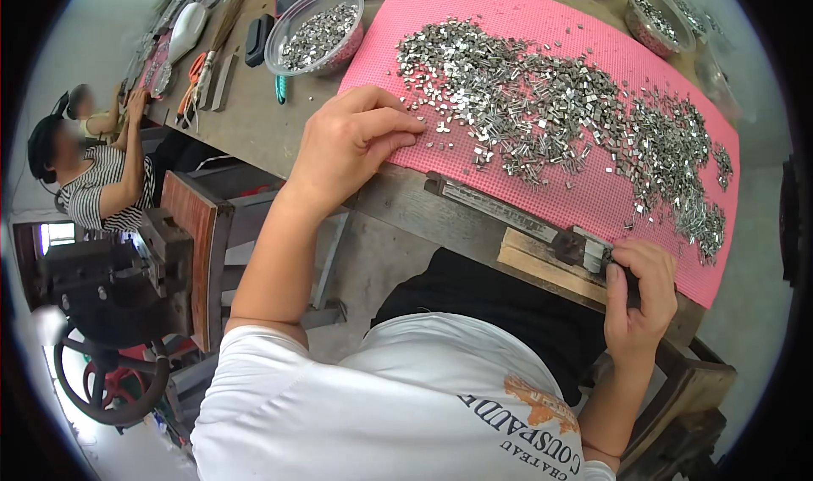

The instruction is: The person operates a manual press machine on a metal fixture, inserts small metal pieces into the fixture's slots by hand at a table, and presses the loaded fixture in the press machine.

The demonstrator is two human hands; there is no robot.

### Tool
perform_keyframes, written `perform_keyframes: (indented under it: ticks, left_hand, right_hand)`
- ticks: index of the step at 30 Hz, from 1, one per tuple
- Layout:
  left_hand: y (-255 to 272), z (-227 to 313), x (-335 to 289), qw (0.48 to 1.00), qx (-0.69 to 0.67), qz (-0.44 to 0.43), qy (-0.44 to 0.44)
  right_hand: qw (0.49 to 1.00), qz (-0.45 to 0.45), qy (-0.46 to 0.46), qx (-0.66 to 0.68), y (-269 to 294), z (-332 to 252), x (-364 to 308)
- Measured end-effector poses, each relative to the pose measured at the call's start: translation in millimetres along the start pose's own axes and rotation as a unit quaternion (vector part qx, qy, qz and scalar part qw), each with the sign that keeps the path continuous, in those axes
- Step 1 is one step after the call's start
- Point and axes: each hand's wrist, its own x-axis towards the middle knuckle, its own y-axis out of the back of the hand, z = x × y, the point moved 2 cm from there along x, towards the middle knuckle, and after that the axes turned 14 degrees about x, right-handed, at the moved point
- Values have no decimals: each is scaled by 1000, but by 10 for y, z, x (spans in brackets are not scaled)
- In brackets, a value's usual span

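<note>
My left hand [351,138] rests at the left near part of a pink textured mat [377,53], thumb and fingertips pinched together beside a few loose pieces; whatever is between them is too small to make out. Many small silvery metal pieces [542,100] lie heaped across the mat. Along its near edge runs a long narrow metal fixture [500,210] with a row of small pieces in its channel and a dark block [569,248] near its right end. There, my right hand [644,290] has closed fingers and thumb against the fixture's end; the fingertips hide what they grip.
A clear tub of metal pieces [318,36] stands left of the mat, another tub [659,19] at the far right. Pliers with orange grips [196,70] and a black case [259,41] lie left. A wooden strip [542,265] sits below the fixture. Another person [106,180] works at far left.
</note>
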Motion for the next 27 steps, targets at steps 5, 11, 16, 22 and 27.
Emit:
perform_keyframes:
  ticks: [5,11,16,22,27]
  left_hand:
    - [-31,-73,79,995,55,-5,-89]
    - [-99,-168,154,974,79,21,-212]
    - [-82,-117,209,972,44,9,-232]
    - [-8,-179,294,973,33,-81,-214]
    - [-1,-163,283,963,89,-63,-247]
  right_hand:
    - [1000,-10,0,-2,-48,-8,-2]
    - [1000,-7,5,-11,-68,-27,18]
    - [1000,-13,6,-15,-32,-54,9]
    - [1000,-10,9,-21,-45,-30,18]
    - [1000,-7,9,-17,-48,-18,-15]
